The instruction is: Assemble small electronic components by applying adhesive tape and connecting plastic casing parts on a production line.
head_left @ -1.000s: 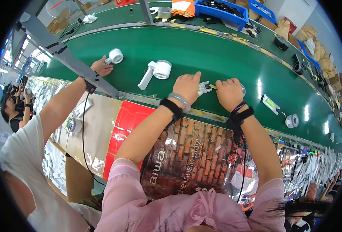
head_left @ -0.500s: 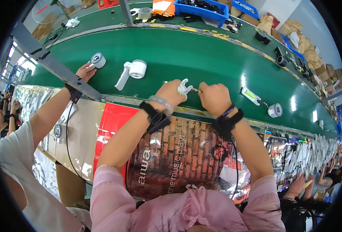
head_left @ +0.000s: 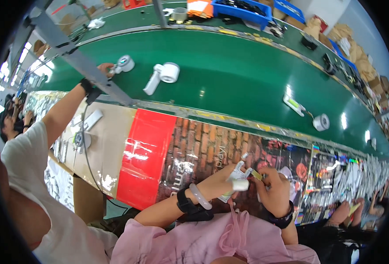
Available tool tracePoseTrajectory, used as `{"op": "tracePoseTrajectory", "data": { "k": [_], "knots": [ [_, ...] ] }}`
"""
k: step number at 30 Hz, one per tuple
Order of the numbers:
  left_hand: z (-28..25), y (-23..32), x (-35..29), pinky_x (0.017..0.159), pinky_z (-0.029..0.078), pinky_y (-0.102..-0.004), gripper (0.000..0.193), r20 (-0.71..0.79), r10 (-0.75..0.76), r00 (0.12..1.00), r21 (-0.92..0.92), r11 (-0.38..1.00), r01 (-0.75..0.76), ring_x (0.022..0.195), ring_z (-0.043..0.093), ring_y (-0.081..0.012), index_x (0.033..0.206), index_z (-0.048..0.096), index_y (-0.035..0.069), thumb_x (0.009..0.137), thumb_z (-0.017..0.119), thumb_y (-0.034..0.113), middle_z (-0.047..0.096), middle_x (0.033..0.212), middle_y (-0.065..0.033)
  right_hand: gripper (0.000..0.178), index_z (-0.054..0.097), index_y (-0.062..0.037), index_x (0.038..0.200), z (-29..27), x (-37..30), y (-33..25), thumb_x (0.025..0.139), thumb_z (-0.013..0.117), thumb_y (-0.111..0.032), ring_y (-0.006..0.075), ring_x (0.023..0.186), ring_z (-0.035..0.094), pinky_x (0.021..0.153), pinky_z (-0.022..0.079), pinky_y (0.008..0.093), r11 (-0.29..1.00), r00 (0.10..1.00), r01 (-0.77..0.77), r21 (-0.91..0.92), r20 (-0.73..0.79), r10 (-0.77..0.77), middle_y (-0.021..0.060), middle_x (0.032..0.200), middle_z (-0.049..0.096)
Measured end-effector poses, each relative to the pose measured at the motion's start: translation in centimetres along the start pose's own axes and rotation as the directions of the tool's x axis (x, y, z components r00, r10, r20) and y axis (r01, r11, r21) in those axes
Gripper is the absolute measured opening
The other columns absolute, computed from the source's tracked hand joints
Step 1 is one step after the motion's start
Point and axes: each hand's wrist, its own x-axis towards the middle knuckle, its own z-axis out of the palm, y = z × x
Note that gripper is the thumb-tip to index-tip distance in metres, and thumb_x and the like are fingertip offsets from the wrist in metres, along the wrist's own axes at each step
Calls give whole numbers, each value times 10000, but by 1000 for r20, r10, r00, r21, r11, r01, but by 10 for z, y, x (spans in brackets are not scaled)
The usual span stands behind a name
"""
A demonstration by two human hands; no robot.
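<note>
My left hand (head_left: 222,181) is closed around white plastic parts (head_left: 237,170), low over the brick-patterned table cover (head_left: 194,152) and close to my body. A short, blurred white cylinder-like end (head_left: 240,185) sticks out beside its fingers. Just to the right, my right hand (head_left: 274,189) pinches a small yellow-green piece (head_left: 257,175) between thumb and fingers. That piece points toward the white parts; whether they touch, I cannot tell. Some of the left fingers are hidden behind the parts.
On the green belt (head_left: 229,83) lie a white round-headed device with a handle (head_left: 170,72) and an opened handle (head_left: 294,105) wired to a round head (head_left: 321,122). A co-worker's hand (head_left: 105,69) holds another device (head_left: 125,64) behind a grey post (head_left: 89,66).
Both my hands have come back from the belt's edge to over the table near my body, carrying the white parts. The view has shifted. The co-worker's hand stays at its device.
</note>
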Motion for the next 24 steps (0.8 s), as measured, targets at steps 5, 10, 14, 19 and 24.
{"op": "tracePoseTrajectory", "data": {
  "k": [5,10,14,19,24],
  "knots": [
    [5,-18,-9,538,564,-327,545,-167,1,986,-271,961,-47,639,617,-183,1322,446,40,1013,399,487,603,924,-111,183,612,-49,926,10,-7,0,787,729,-74,285,662,654,634,489,380,998,998,42,36,-50,-40,84,677,651],
    [12,-15,-10,537,559,-327,395,-245,67,967,-162,981,-109,640,621,-194,1317,454,45,1028,424,312,606,933,-129,190,626,-37,939,17,-14,0,781,729,-10,255,690,634,626,491,341,993,989,68,98,-141,-54,96,810,671],
    [16,-20,-13,561,550,-323,367,-219,77,973,-213,969,-124,658,614,-172,1330,437,50,1014,450,238,604,957,-117,231,635,-26,974,23,-25,-2,770,735,12,258,766,652,672,518,329,986,988,10,166,-151,16,132,917,670],
    [17,-32,-17,604,546,-307,427,-186,179,966,-113,973,-202,682,605,-149,1375,376,58,973,497,133,594,953,-95,305,656,-52,1016,23,-25,0,730,752,-5,298,816,629,699,506,383,985,976,134,112,-185,-111,105,889,638],
    [18,-30,-14,619,540,-295,501,-169,178,969,-149,968,-203,687,606,-139,1406,333,60,940,516,67,590,932,-79,333,691,-51,1038,28,-28,3,716,754,10,287,839,625,721,513,378,978,969,156,140,-215,-124,81,908,636]
  ]
}}
